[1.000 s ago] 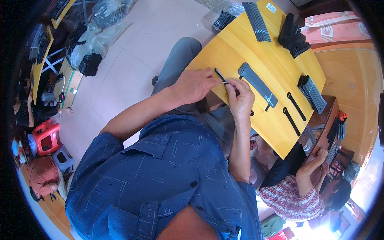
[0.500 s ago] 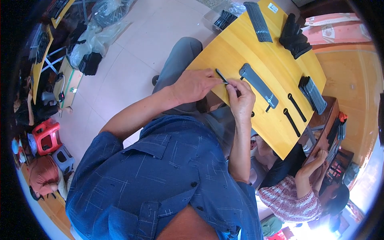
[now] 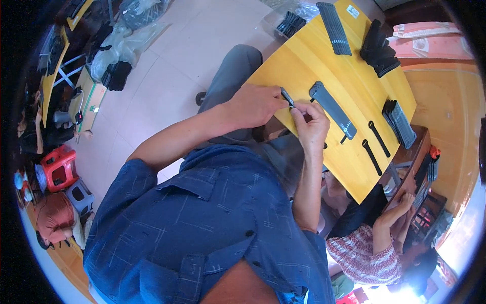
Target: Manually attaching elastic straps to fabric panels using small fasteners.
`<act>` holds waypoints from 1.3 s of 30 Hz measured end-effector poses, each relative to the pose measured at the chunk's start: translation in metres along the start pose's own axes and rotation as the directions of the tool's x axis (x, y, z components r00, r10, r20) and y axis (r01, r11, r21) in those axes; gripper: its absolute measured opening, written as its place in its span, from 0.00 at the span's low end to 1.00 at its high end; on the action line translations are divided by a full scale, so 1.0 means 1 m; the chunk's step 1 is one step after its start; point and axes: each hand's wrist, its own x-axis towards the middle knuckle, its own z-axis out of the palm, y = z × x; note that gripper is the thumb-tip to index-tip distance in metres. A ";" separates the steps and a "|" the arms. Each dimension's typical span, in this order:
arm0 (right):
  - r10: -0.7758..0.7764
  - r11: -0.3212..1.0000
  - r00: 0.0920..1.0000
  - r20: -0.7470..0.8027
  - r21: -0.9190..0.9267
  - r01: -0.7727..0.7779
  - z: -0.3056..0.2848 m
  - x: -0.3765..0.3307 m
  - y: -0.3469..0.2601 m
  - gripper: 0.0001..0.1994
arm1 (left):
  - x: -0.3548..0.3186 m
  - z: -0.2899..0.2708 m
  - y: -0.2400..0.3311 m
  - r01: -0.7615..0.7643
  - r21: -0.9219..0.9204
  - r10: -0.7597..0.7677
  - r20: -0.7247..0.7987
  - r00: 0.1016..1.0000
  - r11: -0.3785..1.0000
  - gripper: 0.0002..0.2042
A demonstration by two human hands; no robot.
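My left hand (image 3: pixel 255 105) and my right hand (image 3: pixel 311 123) meet at the near left edge of the yellow table. Between their pinched fingertips is a short black strap (image 3: pixel 286 96), its upper end poking out. Most of the strap is hidden by the fingers. Just right of my hands lies a flat bundle of dark straps (image 3: pixel 332 108), with a thin strap end sticking out at its lower end. Farther right, two loose black straps, one upper (image 3: pixel 379 139) and one lower (image 3: pixel 372 157), each with a slotted end, lie side by side.
The wooden table (image 3: pixel 283 66) also bears a fanned strap stack (image 3: pixel 334 28), a black bundle (image 3: pixel 378 50) and another stack (image 3: pixel 399 124). A clear bin (image 3: pixel 288 23) stands beyond its far edge. At the lower right sits a person in a patterned top (image 3: pixel 367 258). Stools (image 3: pixel 58 167) are far left.
The strap between my fingertips has tilted slightly, and more of its upper end shows broad side on. My hands stay pinched together. The whole view has shifted a little.
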 end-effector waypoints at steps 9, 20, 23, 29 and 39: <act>0.036 0.999 0.999 0.003 0.000 -0.036 -0.004 0.000 -0.004 0.05 | 0.016 -0.007 0.009 0.072 0.062 -0.079 0.124 0.989 0.995 0.06; -0.007 0.999 1.000 0.009 -0.052 0.007 -0.006 0.000 -0.006 0.05 | 0.017 -0.009 0.007 0.132 0.048 -0.138 0.151 0.979 0.990 0.07; -0.069 0.996 0.998 -0.012 -0.065 0.068 -0.002 -0.001 -0.006 0.05 | 0.017 -0.012 0.012 0.213 -0.018 -0.210 0.111 0.971 0.977 0.11; -0.044 0.995 0.999 -0.023 -0.089 0.042 -0.002 -0.003 -0.007 0.05 | 0.025 -0.018 0.020 0.348 0.105 -0.363 0.281 0.888 0.932 0.22; -0.107 0.993 0.994 -0.012 -0.060 0.106 -0.001 -0.004 0.002 0.04 | 0.022 -0.009 0.022 0.367 0.168 -0.400 0.262 0.878 0.915 0.23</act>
